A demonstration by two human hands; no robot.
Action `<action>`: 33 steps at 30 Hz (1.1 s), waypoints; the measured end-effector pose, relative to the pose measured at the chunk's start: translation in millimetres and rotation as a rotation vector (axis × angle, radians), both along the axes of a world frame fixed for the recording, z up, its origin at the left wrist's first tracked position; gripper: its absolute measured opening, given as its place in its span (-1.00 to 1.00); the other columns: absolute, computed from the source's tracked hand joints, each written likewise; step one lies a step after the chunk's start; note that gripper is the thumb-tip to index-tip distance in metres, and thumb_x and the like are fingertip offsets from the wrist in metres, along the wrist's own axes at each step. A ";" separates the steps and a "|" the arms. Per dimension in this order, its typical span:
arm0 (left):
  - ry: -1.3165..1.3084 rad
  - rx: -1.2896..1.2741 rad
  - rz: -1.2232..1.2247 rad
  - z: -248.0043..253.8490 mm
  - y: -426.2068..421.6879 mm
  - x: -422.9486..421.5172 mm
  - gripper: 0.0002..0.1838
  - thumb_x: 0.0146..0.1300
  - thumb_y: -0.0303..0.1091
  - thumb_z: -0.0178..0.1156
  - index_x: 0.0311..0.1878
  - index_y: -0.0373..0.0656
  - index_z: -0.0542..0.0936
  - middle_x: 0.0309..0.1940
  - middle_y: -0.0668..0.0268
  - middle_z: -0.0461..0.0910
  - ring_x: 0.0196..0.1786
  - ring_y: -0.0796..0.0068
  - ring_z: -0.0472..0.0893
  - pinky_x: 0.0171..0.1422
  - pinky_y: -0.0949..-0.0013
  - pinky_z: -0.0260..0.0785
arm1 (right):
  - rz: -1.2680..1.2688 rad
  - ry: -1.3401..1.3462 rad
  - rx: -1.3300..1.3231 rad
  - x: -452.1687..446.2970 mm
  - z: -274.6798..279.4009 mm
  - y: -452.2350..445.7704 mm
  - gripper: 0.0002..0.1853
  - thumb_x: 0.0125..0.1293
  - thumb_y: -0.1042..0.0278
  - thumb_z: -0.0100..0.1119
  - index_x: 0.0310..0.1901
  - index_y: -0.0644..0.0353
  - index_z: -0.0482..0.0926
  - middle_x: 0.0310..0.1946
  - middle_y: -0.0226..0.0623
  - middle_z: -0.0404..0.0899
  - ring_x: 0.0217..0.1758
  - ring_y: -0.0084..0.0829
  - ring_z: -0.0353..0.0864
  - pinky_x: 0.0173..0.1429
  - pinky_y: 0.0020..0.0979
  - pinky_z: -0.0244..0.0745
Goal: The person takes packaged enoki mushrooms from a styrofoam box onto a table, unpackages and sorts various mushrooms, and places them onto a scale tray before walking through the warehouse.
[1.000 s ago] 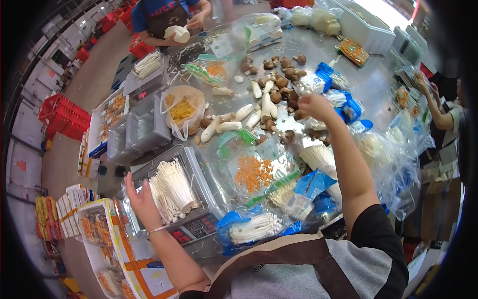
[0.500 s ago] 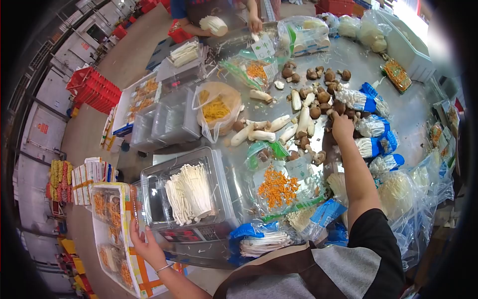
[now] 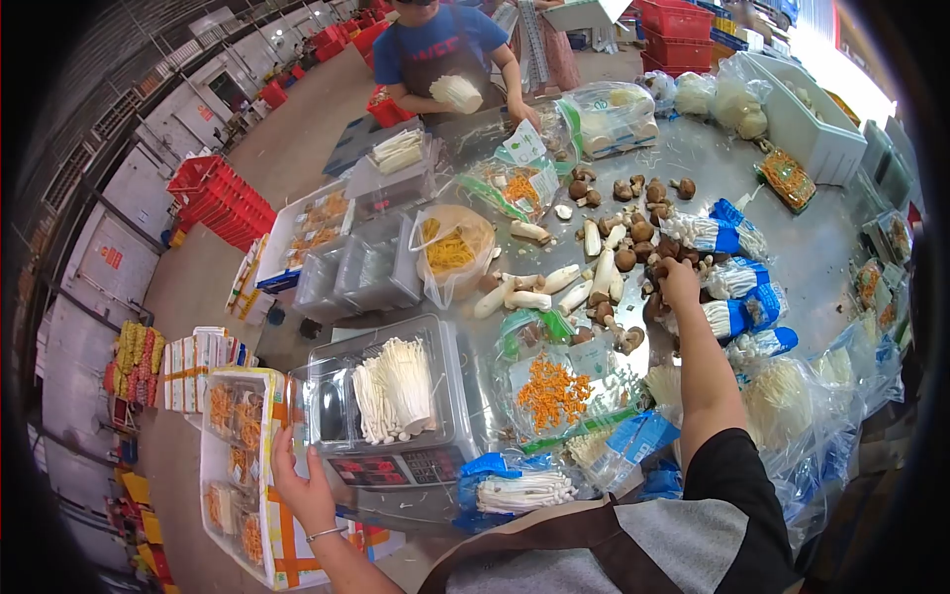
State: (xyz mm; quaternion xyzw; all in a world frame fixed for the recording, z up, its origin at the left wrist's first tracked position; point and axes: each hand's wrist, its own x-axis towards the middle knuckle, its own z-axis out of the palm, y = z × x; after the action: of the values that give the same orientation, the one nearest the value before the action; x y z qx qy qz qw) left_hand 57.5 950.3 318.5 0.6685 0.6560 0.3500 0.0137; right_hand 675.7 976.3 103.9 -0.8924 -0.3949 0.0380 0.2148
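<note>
My right hand (image 3: 679,285) reaches into the brown shiitake mushrooms (image 3: 641,231), its fingers bent downward and partly hidden, so what they hold cannot be made out. Blue-and-clear packs of white enoki (image 3: 735,279) lie just right of it, and thick white king oyster mushrooms (image 3: 603,275) to its left. My left hand (image 3: 305,492) has its fingers spread, between a foam box (image 3: 278,540) of packed orange mushrooms and a scale (image 3: 404,465). On the scale, a clear plastic tray (image 3: 332,396) carries a bunch of enoki (image 3: 404,389).
An open bag of orange mushroom bits (image 3: 550,392) lies mid-table, near a bag of yellow strips (image 3: 450,247). Stacked clear trays (image 3: 378,265) stand at the left edge. Across the table a person (image 3: 440,49) holds white enoki. A white foam bin (image 3: 816,124) stands far right.
The view has tilted up, showing more of the person opposite. My right hand stays among the shiitake with its fingers shifted slightly. My left hand keeps about the same place beside the scale.
</note>
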 end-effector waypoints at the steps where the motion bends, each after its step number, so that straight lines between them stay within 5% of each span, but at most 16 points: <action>1: -0.001 -0.008 0.000 1.8 -1.5 2.0 -0.56 0.25 -0.51 0.14 0.22 -0.19 0.45 0.27 0.14 0.42 0.28 0.21 0.42 0.23 0.24 0.31 | 0.022 -0.002 0.034 -1.5 2.2 -0.2 -0.67 0.13 0.45 0.24 -0.03 -0.05 0.58 -0.09 -0.04 0.46 -0.07 0.02 0.57 -0.01 -0.11 0.51; 6: 0.021 0.004 -0.044 9.9 -6.4 11.4 -0.57 0.22 -0.52 0.16 0.20 -0.22 0.46 0.26 0.10 0.42 0.29 0.15 0.42 0.25 0.20 0.30 | 0.057 -0.043 0.242 -14.1 9.3 -5.6 -0.77 0.04 0.49 0.27 -0.22 0.05 0.65 -0.19 -0.15 0.47 -0.09 -0.06 0.54 -0.04 -0.15 0.49; 13: 0.068 -0.006 -0.104 -3.0 -3.2 23.7 -0.55 0.20 -0.54 0.16 0.20 -0.21 0.46 0.25 0.11 0.43 0.26 0.17 0.44 0.24 0.22 0.30 | 0.048 -0.060 -0.033 -19.3 2.9 -5.3 -0.53 0.05 0.41 0.32 0.05 -0.02 0.49 -0.03 -0.04 0.37 -0.02 0.01 0.52 -0.02 -0.09 0.53; 20: 0.089 -0.043 -0.106 -10.2 -1.9 22.9 -0.57 0.20 -0.52 0.18 0.17 -0.21 0.47 0.25 0.14 0.44 0.25 0.19 0.45 0.21 0.22 0.34 | -0.025 -0.041 -0.045 -2.3 -21.4 7.2 -0.66 -0.02 0.44 0.31 -0.13 0.05 0.55 -0.11 -0.06 0.41 -0.03 0.02 0.50 -0.01 -0.10 0.50; 27: 0.057 -0.031 -0.181 -0.7 -1.5 31.5 -0.58 0.15 -0.53 0.20 0.13 -0.24 0.50 0.20 0.04 0.45 0.26 0.06 0.43 0.35 0.18 0.24 | 0.112 -0.137 0.512 -13.1 25.7 3.6 -0.80 0.00 0.49 0.30 -0.28 0.17 0.57 -0.20 -0.09 0.45 -0.11 -0.11 0.51 -0.05 -0.19 0.49; 30: 0.008 -0.020 -0.232 8.1 -2.5 43.2 -0.58 0.13 -0.53 0.20 0.11 -0.23 0.51 0.18 0.05 0.48 0.25 0.06 0.45 0.34 0.18 0.25 | 0.121 0.118 0.697 -40.6 88.4 3.3 -0.82 0.09 0.49 0.27 -0.24 0.20 0.57 -0.22 -0.18 0.52 -0.20 -0.31 0.60 -0.13 -0.33 0.52; 33: -0.076 -0.013 -0.356 17.1 -7.9 65.4 -0.58 0.12 -0.51 0.23 0.11 -0.22 0.53 0.15 0.06 0.51 0.23 0.08 0.48 0.33 0.20 0.28 | 0.248 0.695 0.965 -61.2 129.8 8.6 -0.82 0.22 0.48 0.20 -0.13 0.24 0.54 -0.28 -0.24 0.58 -0.34 -0.46 0.63 -0.21 -0.46 0.54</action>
State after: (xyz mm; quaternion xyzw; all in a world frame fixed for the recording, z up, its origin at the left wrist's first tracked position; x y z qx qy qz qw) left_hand 122.9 942.4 335.6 0.7602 0.5287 0.3628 0.1047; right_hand 614.5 985.0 233.7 -0.5769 -0.3753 0.1686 0.7056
